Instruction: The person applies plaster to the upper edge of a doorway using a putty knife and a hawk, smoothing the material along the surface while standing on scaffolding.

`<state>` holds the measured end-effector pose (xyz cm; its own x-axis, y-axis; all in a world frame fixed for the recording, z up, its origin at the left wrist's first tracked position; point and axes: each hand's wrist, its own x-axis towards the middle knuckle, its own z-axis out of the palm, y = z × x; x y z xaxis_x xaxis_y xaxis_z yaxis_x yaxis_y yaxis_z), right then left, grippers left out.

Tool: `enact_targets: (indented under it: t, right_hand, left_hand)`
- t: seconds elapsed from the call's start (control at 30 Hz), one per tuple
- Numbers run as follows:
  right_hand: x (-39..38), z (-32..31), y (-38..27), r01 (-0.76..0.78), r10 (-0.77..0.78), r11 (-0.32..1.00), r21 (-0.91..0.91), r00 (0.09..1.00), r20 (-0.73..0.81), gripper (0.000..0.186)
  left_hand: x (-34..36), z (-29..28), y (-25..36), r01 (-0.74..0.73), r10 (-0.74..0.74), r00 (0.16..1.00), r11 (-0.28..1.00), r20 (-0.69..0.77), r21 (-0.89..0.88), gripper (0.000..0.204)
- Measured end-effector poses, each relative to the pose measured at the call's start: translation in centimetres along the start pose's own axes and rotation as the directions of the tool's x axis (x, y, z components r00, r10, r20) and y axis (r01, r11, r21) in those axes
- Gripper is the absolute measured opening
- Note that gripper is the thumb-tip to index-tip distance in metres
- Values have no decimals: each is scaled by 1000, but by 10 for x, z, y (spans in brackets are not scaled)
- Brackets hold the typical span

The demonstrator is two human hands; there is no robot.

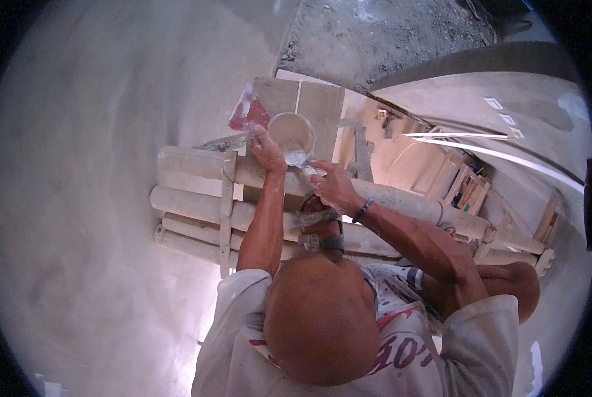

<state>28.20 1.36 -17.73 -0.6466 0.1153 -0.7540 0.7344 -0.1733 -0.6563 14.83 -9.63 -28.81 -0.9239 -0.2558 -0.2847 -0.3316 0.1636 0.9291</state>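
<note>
My left hand [267, 149] reaches up beside the bucket, its fingers closed at the lower end of a red flat spreader [258, 114] smeared with white paste. Just right of it is a round, pale-walled bucket [292, 130], seen from above. White paste [297, 157] shows at the bucket's near rim, between both hands. My right hand [336, 187] is bent at the near right of that paste, index finger stretched toward it and the other fingers curled. Whatever those fingers hold is too small to make out. A dark beaded bracelet [363, 210] circles the right wrist.
Under my arms run several thick, pale round poles [200, 202], crossed by an upright slat [228, 208]. A grey plastered wall [97, 198] rises on the left. Far below at right lie wooden pieces [467, 188] and long white strips [508, 154]. Rough rubble ground [382, 40] shows beyond.
</note>
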Motion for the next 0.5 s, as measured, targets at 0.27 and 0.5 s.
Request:
enact_targets:
  t: [0.27, 0.5]
  right_hand:
    - [-21, 19, -27, -188, 184, 863, 468, 981, 55, 41]
    - [-20, 16, -15, -179, 164, 858, 481, 984, 73, 46]
  left_hand:
    - [-16, 4, 34, 87, -69, 991, 984, 117, -156, 61]
    - [-6, -1, 23, 75, -58, 988, 990, 141, -121, 59]
